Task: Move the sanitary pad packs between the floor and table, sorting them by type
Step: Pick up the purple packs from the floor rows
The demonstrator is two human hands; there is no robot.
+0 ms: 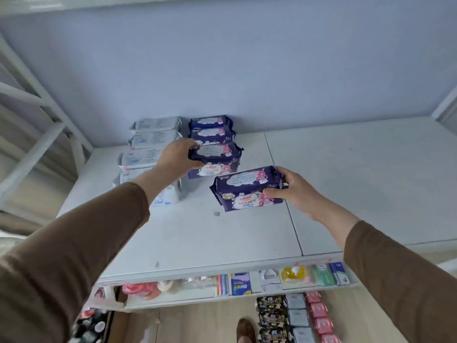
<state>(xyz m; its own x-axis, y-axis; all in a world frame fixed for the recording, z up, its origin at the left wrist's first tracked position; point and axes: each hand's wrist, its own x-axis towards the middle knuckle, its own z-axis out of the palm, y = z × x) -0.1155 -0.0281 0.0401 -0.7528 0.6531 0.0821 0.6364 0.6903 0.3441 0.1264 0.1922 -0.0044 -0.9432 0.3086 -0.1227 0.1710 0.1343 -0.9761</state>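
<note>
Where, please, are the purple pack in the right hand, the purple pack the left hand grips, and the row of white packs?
Right hand's purple pack (244, 191): head view, front face.
Left hand's purple pack (215, 152): head view, top face.
White packs (148, 141): head view, second pack's top.

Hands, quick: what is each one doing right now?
Left hand: grips a dark blue pack at the front of the blue row.
Right hand: holds another dark blue pack above the table.

Setting: looks like a small shop or stockroom. My white table (222, 233) has a shelf (247, 290) under it crammed with packaged goods; matching packs (294, 315) lie in rows on the wood floor (197, 323); white racking (37, 115) at left
</note>
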